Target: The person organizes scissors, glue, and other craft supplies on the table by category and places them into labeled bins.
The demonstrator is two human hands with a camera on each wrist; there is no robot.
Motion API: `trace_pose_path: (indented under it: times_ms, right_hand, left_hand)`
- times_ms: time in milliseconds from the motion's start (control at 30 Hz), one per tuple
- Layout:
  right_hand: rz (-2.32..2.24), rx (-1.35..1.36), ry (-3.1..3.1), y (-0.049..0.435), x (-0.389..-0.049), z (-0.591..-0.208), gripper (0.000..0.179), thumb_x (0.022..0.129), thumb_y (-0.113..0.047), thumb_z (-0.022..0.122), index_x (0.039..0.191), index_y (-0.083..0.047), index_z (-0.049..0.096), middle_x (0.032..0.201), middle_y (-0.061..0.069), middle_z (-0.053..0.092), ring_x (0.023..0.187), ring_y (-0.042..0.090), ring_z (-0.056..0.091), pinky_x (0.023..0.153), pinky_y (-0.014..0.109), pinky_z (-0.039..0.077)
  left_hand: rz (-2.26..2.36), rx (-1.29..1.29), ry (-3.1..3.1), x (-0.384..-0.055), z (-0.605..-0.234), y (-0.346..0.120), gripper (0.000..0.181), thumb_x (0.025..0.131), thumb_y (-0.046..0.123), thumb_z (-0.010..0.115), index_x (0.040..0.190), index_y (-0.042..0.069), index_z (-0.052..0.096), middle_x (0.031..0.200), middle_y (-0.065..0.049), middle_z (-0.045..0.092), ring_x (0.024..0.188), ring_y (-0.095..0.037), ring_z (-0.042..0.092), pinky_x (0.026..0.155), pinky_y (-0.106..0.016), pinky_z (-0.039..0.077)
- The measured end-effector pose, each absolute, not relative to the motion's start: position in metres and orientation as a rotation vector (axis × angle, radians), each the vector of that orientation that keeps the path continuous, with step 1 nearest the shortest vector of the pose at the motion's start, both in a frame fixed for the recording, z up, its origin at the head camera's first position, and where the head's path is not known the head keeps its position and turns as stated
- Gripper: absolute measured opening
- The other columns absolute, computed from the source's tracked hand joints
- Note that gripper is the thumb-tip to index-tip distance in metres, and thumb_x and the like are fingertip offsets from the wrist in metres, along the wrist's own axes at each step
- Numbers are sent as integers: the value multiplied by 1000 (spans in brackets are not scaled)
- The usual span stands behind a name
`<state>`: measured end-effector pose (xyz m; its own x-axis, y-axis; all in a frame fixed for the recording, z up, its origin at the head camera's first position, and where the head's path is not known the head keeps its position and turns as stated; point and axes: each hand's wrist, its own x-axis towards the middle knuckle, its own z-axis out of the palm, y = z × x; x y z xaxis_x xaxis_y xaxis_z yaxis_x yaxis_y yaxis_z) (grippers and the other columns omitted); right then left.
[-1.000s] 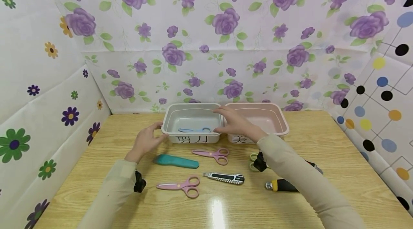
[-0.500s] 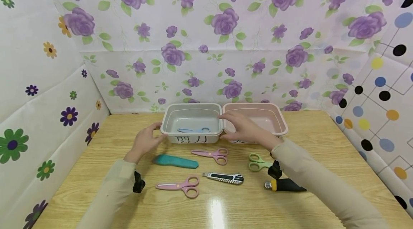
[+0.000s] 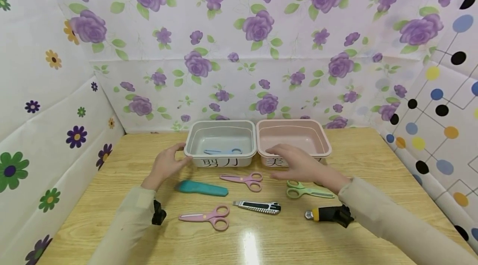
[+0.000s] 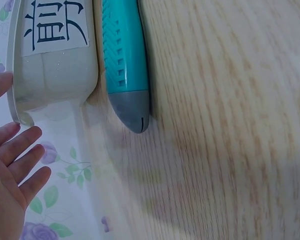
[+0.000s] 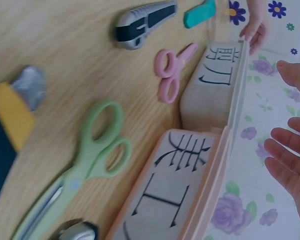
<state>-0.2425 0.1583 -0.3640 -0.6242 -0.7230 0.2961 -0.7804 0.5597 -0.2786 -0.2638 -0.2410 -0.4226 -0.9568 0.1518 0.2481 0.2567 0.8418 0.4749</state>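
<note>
My L hand [image 3: 167,166] touches grey bin [image 3: 220,133], upright, lt-blue scissors [image 3: 220,152] inside; pink bin [image 3: 293,133] upright just beside; green scissors [image 3: 304,191] flat nr my R hand [image 3: 303,165].

loosely spread right hand [image 5: 296,162] by the pink bin [image 5: 210,182] — grey bin [image 5: 205,107] to the left, left hand [image 5: 256,27] at its left end — green scissors [image 5: 75,184] nearer.

Head view faces fwd/down, wide; wrist views run close, tilted, both w/ grey bin [image 4: 60,75].
</note>
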Motion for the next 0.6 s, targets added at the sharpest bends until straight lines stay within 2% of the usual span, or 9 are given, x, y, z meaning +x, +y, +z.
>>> trace_pose_path:
  times_ms: [333, 600]
  right_hand:
    - [556, 1227, -2675, 184, -227, -374, 62, 75, -37, 72, 124, -6, 52, 119, 6, 57, 110, 20, 53, 91, 37, 44]
    - [590, 1171, -2695, 207, -213, -393, 63, 74, -35, 74, 125, -7, 51, 123, 10, 55, 112, 26, 52, 90, 43, 45]
  left_hand:
    - [-756, -297, -2822, -264, -422, -240, 58, 84, 38, 62, 128, 2, 49, 120, -19, 57, 107, -40, 52, 87, -56, 40]
    - [-764, -302, -2816, -264, -423, -239, 58, 84, 36, 62, 127, 0, 49, 120, -19, 57, 107, -40, 53, 88, -55, 40]
